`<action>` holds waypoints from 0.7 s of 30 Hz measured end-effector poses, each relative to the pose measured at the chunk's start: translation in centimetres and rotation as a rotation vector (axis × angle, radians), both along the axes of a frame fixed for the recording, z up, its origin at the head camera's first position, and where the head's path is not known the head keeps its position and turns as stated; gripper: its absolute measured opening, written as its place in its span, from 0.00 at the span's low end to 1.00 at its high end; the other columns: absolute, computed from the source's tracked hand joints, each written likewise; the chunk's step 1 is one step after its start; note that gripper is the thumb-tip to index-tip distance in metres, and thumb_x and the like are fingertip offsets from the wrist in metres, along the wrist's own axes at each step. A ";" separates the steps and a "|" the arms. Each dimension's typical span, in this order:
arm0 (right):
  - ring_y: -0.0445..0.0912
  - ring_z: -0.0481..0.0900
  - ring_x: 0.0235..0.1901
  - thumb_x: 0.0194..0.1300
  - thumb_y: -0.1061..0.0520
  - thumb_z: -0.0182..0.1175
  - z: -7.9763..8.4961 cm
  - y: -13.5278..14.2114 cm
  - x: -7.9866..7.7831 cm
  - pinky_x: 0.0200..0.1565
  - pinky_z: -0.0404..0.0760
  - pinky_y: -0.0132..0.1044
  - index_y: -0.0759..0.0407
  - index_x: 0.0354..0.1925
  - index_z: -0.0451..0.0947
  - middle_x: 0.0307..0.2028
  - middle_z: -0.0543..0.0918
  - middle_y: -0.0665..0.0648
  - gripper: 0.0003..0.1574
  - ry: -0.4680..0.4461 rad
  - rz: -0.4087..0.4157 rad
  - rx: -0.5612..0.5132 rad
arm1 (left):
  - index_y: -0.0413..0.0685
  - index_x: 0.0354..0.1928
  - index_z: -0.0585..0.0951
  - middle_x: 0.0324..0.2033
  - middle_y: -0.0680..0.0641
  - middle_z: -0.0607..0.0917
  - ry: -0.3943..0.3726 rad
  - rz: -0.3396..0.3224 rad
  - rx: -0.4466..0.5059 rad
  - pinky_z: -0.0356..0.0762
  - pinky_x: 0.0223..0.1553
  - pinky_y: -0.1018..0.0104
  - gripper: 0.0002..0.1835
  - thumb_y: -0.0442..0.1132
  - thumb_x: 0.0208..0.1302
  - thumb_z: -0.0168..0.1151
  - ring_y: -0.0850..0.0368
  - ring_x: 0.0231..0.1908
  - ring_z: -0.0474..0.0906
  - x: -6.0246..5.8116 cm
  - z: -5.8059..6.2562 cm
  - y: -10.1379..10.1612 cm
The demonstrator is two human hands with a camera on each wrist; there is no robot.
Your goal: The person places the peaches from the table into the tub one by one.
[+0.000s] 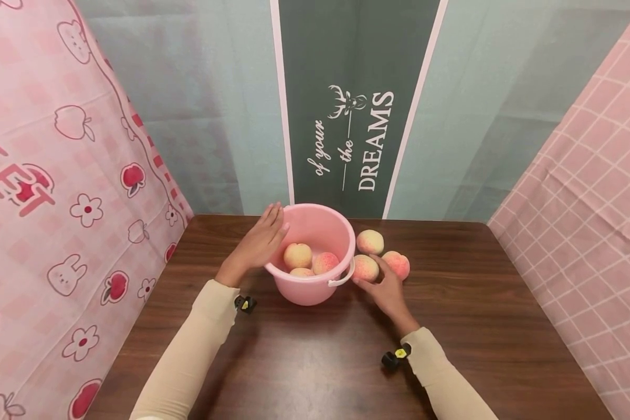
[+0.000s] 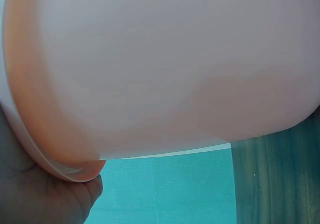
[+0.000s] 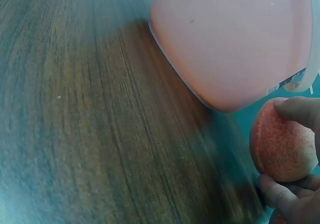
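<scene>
A pink bucket (image 1: 307, 291) with a white handle (image 1: 342, 274) stands upright on the table. Inside it lie a yellowish peach (image 1: 297, 255), a redder peach (image 1: 326, 263) and a partly hidden peach (image 1: 301, 272). My left hand (image 1: 259, 238) rests on the bucket's left rim, its fingers extended; the left wrist view shows the hand against that rim (image 2: 22, 129). To the right of the bucket, my right hand (image 1: 385, 291) pinches a peach (image 3: 285, 139) between thumb and fingers. Close beside it are another peach (image 1: 370, 241) and a reddish peach (image 1: 397, 265).
The dark wooden table (image 1: 304, 361) extends in front of the bucket and to both sides. A green and grey cloth (image 1: 231, 116) hangs behind it. Pink patterned cloth (image 1: 100, 245) borders the left side, and pink checked cloth (image 1: 583, 204) the right.
</scene>
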State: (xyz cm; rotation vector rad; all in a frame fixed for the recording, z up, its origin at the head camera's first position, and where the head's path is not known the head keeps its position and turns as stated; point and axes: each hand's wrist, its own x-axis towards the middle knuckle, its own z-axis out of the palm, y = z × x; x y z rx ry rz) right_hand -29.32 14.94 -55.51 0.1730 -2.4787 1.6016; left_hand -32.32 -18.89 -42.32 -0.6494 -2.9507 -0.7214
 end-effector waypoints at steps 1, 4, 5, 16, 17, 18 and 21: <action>0.55 0.76 0.59 0.53 0.51 0.81 0.0 0.0 0.0 0.62 0.75 0.55 0.59 0.69 0.71 0.63 0.78 0.61 0.50 0.000 -0.005 -0.005 | 0.38 0.79 0.45 0.80 0.38 0.43 -0.001 0.000 0.001 0.40 0.77 0.49 0.36 0.55 0.83 0.29 0.46 0.79 0.31 0.0 0.0 0.0; 0.55 0.77 0.56 0.53 0.51 0.80 0.1 0.1 0.1 0.60 0.77 0.54 0.58 0.70 0.71 0.64 0.78 0.60 0.50 0.004 -0.022 -0.023 | 0.37 0.79 0.45 0.80 0.38 0.43 0.002 -0.005 -0.001 0.40 0.77 0.48 0.36 0.55 0.83 0.29 0.46 0.79 0.30 0.0 0.0 0.0; 0.55 0.78 0.56 0.53 0.50 0.80 0.2 0.1 0.2 0.60 0.78 0.53 0.58 0.70 0.71 0.64 0.78 0.60 0.50 0.011 -0.028 -0.026 | 0.37 0.79 0.45 0.80 0.38 0.43 0.001 -0.004 0.000 0.40 0.77 0.49 0.36 0.55 0.83 0.29 0.46 0.79 0.30 0.0 0.0 0.0; 0.55 0.80 0.55 0.52 0.52 0.81 2.2 0.3 0.9 0.53 0.83 0.39 0.57 0.69 0.71 0.62 0.78 0.61 0.49 0.006 -0.041 -0.141 | 0.35 0.79 0.45 0.80 0.38 0.41 0.005 -0.006 0.000 0.40 0.77 0.48 0.36 0.54 0.83 0.29 0.44 0.79 0.31 0.0 0.0 0.0; 0.55 0.80 0.55 0.53 0.51 0.81 2.5 0.3 0.9 0.54 0.82 0.42 0.57 0.70 0.71 0.62 0.78 0.62 0.50 0.005 -0.047 -0.130 | 0.35 0.79 0.46 0.80 0.38 0.41 0.008 -0.006 -0.002 0.40 0.77 0.49 0.36 0.54 0.83 0.29 0.44 0.79 0.31 0.0 0.0 0.0; 0.56 0.81 0.55 0.53 0.50 0.81 2.7 0.3 1.0 0.55 0.82 0.44 0.57 0.70 0.71 0.62 0.77 0.62 0.50 0.005 -0.055 -0.121 | 0.35 0.79 0.46 0.80 0.38 0.41 0.012 -0.007 -0.004 0.40 0.77 0.49 0.36 0.54 0.83 0.29 0.43 0.79 0.32 0.0 0.0 0.0; 0.57 0.81 0.54 0.52 0.49 0.81 3.4 0.3 1.0 0.55 0.81 0.48 0.57 0.70 0.70 0.62 0.76 0.63 0.51 0.001 -0.076 -0.103 | 0.34 0.79 0.46 0.80 0.38 0.42 0.022 -0.010 -0.006 0.40 0.77 0.48 0.36 0.54 0.83 0.29 0.41 0.79 0.33 -0.1 -0.1 -0.1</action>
